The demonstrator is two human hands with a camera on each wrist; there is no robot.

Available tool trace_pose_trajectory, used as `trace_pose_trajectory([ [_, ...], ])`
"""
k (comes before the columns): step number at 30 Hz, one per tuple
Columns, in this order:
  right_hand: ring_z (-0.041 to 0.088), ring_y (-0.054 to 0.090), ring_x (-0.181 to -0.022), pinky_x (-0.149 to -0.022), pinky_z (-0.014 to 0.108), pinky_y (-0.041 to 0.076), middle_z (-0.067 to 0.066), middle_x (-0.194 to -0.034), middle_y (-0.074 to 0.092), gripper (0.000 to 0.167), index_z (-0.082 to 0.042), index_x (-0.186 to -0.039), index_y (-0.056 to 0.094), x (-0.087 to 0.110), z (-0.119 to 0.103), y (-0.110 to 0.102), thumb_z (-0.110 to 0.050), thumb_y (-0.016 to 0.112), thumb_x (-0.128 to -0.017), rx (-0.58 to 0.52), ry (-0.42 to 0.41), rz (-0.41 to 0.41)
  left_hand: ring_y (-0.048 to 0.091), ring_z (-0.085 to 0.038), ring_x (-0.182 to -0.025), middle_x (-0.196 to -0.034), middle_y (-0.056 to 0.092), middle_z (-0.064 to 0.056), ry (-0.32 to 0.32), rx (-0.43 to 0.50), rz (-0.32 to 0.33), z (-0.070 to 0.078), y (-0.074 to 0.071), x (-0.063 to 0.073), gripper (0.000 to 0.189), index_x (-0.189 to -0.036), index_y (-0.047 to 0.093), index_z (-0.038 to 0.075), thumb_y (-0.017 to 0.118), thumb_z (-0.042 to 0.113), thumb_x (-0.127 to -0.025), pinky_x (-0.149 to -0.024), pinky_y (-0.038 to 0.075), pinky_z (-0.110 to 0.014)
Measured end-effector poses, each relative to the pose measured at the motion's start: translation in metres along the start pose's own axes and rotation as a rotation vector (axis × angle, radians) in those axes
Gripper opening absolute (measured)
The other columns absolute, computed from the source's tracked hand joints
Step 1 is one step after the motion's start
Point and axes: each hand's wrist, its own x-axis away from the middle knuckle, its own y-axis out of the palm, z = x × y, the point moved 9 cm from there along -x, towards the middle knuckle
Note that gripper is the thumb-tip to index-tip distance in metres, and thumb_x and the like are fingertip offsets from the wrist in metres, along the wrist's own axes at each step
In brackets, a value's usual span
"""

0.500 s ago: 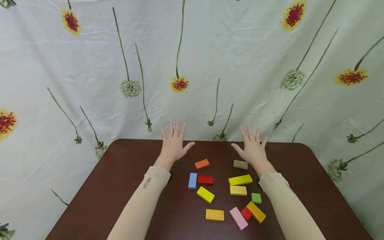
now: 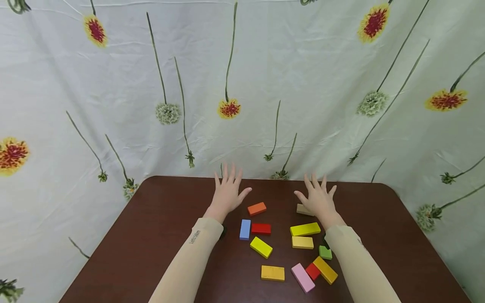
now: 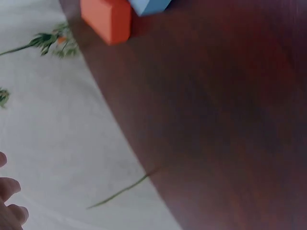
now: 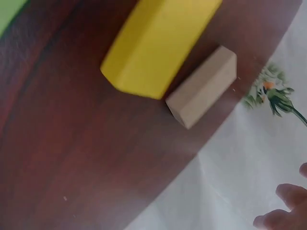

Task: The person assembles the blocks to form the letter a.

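Observation:
Both hands stretch forward over the far part of the dark brown table, fingers straight and spread, holding nothing. My left hand (image 2: 226, 195) is beside an orange block (image 2: 257, 208), with a blue block (image 2: 245, 229) and a red block (image 2: 261, 229) nearer me. My right hand (image 2: 319, 200) overlaps a tan wooden block (image 2: 305, 209) in the head view. Just below that hand lie a long yellow block (image 2: 305, 229) and a pale yellow block (image 2: 302, 242). In the right wrist view, the tan block (image 4: 204, 88) lies beside the yellow one (image 4: 160, 45).
Closer to me lie a tilted yellow block (image 2: 261, 247), an amber block (image 2: 273, 273), a pink block (image 2: 303, 278), a small red block (image 2: 313, 271), an orange-yellow block (image 2: 325, 270) and a green block (image 2: 325, 252). A flowered white cloth (image 2: 257, 139) hangs behind the table (image 2: 144, 235).
Both hands have come down slightly in the head view and the left has shifted a little to the right. The right hand now covers part of the tan block. The blocks look unmoved.

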Motion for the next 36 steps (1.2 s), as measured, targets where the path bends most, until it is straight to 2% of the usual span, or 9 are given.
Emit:
trace_pose_trajectory([
  [4, 0.056, 0.004, -0.146, -0.107, 0.080, 0.004, 0.024, -0.162, 0.018, 0.072, -0.007, -0.156, 0.024, 0.003, 0.001, 0.012, -0.047, 0.047, -0.101, -0.006, 0.015, -0.052, 0.005, -0.041, -0.152, -0.164, 0.017, -0.017, -0.008, 0.043, -0.036, 0.006, 0.019, 0.003, 0.075, -0.157, 0.025, 0.013, 0.047, 0.055, -0.099, -0.117, 0.007, -0.068],
  [11, 0.057, 0.007, -0.145, -0.107, 0.080, 0.008, 0.024, -0.161, 0.019, 0.067, -0.008, -0.156, 0.027, 0.011, 0.006, 0.034, -0.044, 0.047, -0.102, -0.009, 0.032, -0.119, 0.012, -0.042, -0.151, -0.162, 0.024, -0.017, 0.005, 0.057, -0.075, 0.015, 0.044, 0.013, 0.069, -0.154, 0.034, 0.013, 0.051, 0.051, -0.099, -0.116, 0.014, -0.067],
  [16, 0.057, 0.010, -0.145, -0.107, 0.080, 0.008, 0.023, -0.160, 0.024, 0.060, -0.009, -0.153, 0.035, 0.016, 0.011, 0.045, -0.035, 0.051, -0.102, -0.006, 0.042, -0.147, 0.025, -0.041, -0.148, -0.155, 0.038, -0.017, 0.046, 0.082, -0.111, 0.025, 0.052, 0.020, 0.059, -0.149, 0.045, 0.015, 0.055, 0.043, -0.099, -0.115, 0.023, -0.065],
  [19, 0.057, 0.016, -0.144, -0.107, 0.079, 0.009, 0.024, -0.156, 0.032, 0.052, -0.007, -0.147, 0.045, 0.018, 0.012, 0.047, -0.028, 0.055, -0.101, 0.001, 0.041, -0.148, 0.034, -0.038, -0.145, -0.151, 0.046, -0.014, 0.058, 0.084, -0.125, 0.029, 0.054, 0.023, 0.051, -0.145, 0.052, 0.017, 0.057, 0.039, -0.099, -0.114, 0.030, -0.061],
  [24, 0.054, 0.029, -0.141, -0.107, 0.079, 0.010, 0.023, -0.144, 0.050, 0.040, -0.004, -0.132, 0.062, 0.020, 0.010, 0.045, -0.025, 0.062, -0.098, 0.014, 0.032, -0.124, 0.050, -0.034, -0.132, -0.139, 0.059, -0.011, 0.084, 0.085, -0.096, 0.035, 0.057, 0.025, 0.041, -0.135, 0.063, 0.017, 0.064, 0.030, -0.095, -0.107, 0.043, -0.052],
  [27, 0.048, 0.044, -0.134, -0.106, 0.079, 0.013, 0.020, -0.132, 0.061, 0.035, -0.004, -0.126, 0.067, 0.021, 0.009, 0.045, -0.021, 0.065, -0.095, 0.033, 0.019, -0.111, 0.056, -0.029, -0.123, -0.132, 0.065, -0.008, 0.089, 0.092, -0.081, 0.037, 0.061, 0.025, 0.037, -0.130, 0.067, 0.018, 0.066, 0.027, -0.094, -0.101, 0.049, -0.047],
  [29, 0.044, 0.054, -0.125, -0.106, 0.079, 0.016, 0.018, -0.124, 0.066, 0.032, -0.005, -0.124, 0.068, 0.021, 0.009, 0.045, -0.016, 0.066, -0.094, 0.045, 0.013, -0.101, 0.059, -0.027, -0.114, -0.125, 0.068, -0.006, 0.094, 0.106, -0.072, 0.038, 0.062, 0.025, 0.033, -0.126, 0.069, 0.017, 0.068, 0.024, -0.093, -0.096, 0.052, -0.043],
  [32, 0.039, 0.062, -0.113, -0.105, 0.077, 0.022, 0.016, -0.115, 0.069, 0.031, -0.004, -0.123, 0.068, 0.021, 0.009, 0.045, -0.009, 0.067, -0.093, 0.046, 0.007, -0.078, 0.062, -0.024, -0.104, -0.116, 0.071, -0.005, 0.092, 0.139, -0.076, 0.040, 0.062, 0.024, 0.030, -0.122, 0.072, 0.016, 0.068, 0.019, -0.093, -0.090, 0.054, -0.039],
  [36, 0.037, 0.065, -0.103, -0.100, 0.060, 0.045, 0.018, -0.109, 0.068, 0.030, -0.001, -0.120, 0.069, 0.020, 0.007, 0.047, -0.001, 0.067, -0.090, 0.027, -0.001, -0.070, 0.063, -0.023, -0.097, -0.111, 0.071, -0.006, 0.075, 0.165, -0.103, 0.042, 0.064, 0.022, 0.030, -0.122, 0.072, 0.013, 0.069, 0.017, -0.092, -0.088, 0.056, -0.037],
])
